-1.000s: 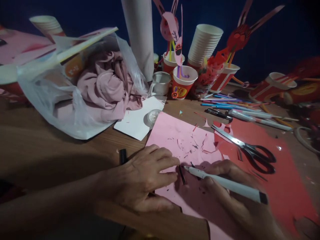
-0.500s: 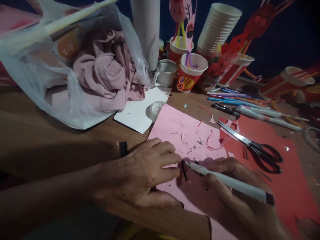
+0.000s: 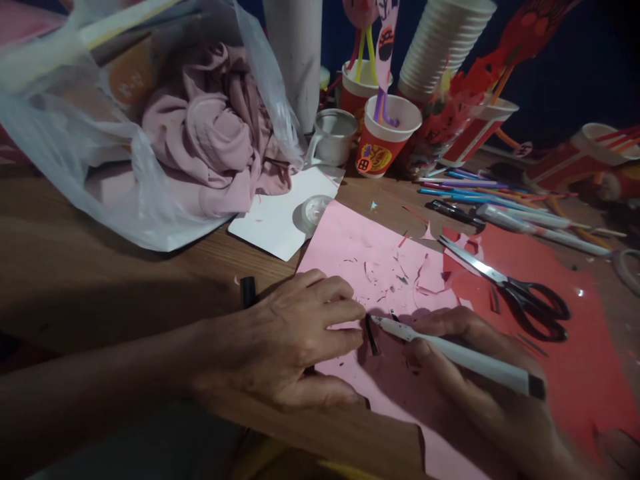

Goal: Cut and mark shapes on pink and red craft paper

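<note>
My left hand (image 3: 305, 333) lies palm down with fingers apart on the left part of a pink sheet of paper (image 3: 345, 233). A white marker (image 3: 470, 357) is pinched in my right hand (image 3: 490, 393), its tip slanting down to the left near the left fingertips. Right by that tip lies a thin black paper strip (image 3: 373, 337). Small dark and pink scraps (image 3: 400, 280) are scattered over the pink sheet. A black cap-like piece (image 3: 247, 291) rests beyond my left wrist. Whatever lies under the left palm is hidden.
Black-handled scissors (image 3: 510, 287) lie on red paper (image 3: 585, 373) at the right. Behind are straws and pens (image 3: 480, 193), a red paper cup (image 3: 385, 143), stacked white cups (image 3: 445, 47) and a metal mug (image 3: 333, 140). A plastic bag (image 3: 165, 230) with pink cloth stands left.
The view has shifted slightly, so the background things sit a little higher. Both hands stay in nearly the same places, and the marker is still in my right hand.
</note>
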Demonstrator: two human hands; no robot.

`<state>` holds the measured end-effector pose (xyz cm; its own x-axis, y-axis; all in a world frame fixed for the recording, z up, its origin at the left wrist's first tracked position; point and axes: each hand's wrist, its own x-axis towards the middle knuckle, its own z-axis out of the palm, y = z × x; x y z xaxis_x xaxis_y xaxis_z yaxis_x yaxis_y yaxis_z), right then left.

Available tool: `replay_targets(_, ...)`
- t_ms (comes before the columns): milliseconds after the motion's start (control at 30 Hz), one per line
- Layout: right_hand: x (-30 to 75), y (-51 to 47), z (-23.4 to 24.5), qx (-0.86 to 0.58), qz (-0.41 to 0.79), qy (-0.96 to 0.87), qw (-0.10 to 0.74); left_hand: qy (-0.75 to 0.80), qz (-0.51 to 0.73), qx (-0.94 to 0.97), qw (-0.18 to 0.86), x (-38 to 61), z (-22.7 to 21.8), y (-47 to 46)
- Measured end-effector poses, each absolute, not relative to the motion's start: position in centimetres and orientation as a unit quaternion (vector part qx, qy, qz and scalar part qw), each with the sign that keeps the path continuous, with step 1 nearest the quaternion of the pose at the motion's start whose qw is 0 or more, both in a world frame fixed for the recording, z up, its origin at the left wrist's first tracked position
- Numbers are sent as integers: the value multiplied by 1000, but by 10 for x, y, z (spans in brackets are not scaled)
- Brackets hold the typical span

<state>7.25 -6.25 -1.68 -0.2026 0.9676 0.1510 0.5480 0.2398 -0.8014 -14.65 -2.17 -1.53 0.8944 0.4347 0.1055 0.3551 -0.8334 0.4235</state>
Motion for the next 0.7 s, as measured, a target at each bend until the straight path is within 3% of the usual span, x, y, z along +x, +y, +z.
replay_targets(333, 76, -64, -15, -517, 294, -738, 319, 195, 111, 954, 198, -147, -17, -21)
replay_targets(700, 71, -59, -12, -526, 326, -700, 356, 199, 166, 950, 175, -146, -22, -22)
